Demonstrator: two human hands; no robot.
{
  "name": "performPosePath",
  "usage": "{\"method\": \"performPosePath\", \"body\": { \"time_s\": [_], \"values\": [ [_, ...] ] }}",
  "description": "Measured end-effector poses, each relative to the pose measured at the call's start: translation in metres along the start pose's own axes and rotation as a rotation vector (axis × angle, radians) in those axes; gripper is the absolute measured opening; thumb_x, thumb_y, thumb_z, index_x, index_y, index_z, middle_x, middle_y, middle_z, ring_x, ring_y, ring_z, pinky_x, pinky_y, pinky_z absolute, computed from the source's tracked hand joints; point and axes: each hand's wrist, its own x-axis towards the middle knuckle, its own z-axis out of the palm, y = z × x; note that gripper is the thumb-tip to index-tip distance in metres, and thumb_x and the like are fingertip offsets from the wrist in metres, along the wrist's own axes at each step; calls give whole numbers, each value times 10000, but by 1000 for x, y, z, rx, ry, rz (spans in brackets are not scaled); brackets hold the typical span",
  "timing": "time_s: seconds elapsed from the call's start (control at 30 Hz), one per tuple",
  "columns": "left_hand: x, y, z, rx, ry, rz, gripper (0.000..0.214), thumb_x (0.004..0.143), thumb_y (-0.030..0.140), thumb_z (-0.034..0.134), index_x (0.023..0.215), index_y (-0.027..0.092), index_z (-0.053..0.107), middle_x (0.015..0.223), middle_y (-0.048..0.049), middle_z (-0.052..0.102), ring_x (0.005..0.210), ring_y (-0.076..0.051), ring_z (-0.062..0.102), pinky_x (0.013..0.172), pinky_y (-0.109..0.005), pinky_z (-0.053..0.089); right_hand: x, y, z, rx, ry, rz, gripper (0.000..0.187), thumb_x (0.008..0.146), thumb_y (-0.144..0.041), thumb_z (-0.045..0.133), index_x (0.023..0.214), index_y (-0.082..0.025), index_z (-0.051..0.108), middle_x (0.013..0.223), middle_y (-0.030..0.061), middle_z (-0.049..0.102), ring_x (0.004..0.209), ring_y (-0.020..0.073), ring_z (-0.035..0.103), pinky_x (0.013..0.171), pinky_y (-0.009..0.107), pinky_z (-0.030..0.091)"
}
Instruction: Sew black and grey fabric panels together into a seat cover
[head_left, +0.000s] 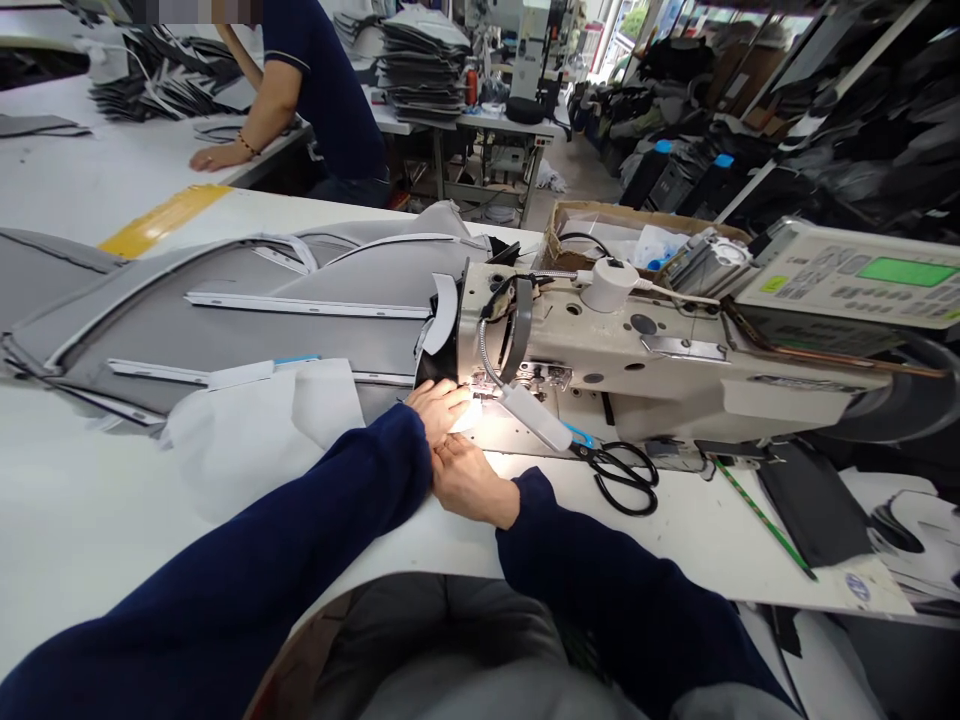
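My left hand (439,408) lies flat beside the needle area of a sewing machine (555,340), fingers stretched out on the edge of the sewn work. Just below it, my right hand (471,482) has its fingers curled together at the edge of a small white fabric piece (468,416), brightly lit by the lamp (536,417). Its fingertips are partly hidden. Grey fabric panels (330,345) with white edging strips spread leftward from the machine. A loose white sheet (289,410) rests over their near edge.
Black-handled scissors (626,475) lie right of the lamp. A green pencil (765,520) rests near the table's right edge. Behind the machine stands a cardboard box (559,235); a control panel (862,270) sits at right. Another person (322,90) leans on a table beyond.
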Motion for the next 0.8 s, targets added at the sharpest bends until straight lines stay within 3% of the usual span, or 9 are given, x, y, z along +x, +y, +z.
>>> {"method": "performPosePath", "body": {
  "time_s": [0.1,0.4,0.6,0.7,0.8],
  "values": [
    [-9,-2,3,-64,57,96,318,857,184,507,1152,180,625,1239,-73,611,1181,-231,458,923,-367,348,-2,-1,1,25,-8,-3,236,885,-135,399,950,-49,608,878,183,641,844,261,587,775,413,464],
    [2,-10,3,-22,-86,150,307,857,199,517,1139,154,631,1205,-81,636,1132,-218,526,925,-339,370,1,3,4,-71,-61,-13,225,880,-69,383,967,-43,588,931,205,634,867,273,591,779,435,470],
    [4,-30,-1,-46,-109,249,413,834,187,536,1245,188,578,1358,-25,542,1260,-193,450,971,-312,353,2,10,4,-9,64,54,358,932,-253,435,1126,31,534,1066,237,597,1074,315,540,988,486,407],
    [6,-37,0,-66,-89,288,422,830,234,562,1252,223,575,1345,-15,555,1244,-188,462,936,-309,388,0,9,-1,99,103,107,391,916,-270,481,1200,-2,494,1134,212,587,1134,289,521,1010,451,422],
    [10,-35,3,-63,-28,305,403,797,228,593,1200,234,616,1285,-22,602,1171,-185,518,877,-286,428,-4,5,-4,99,147,69,366,917,-252,481,1223,-53,500,1183,189,587,1175,278,515,1039,467,416]
  ]
}}
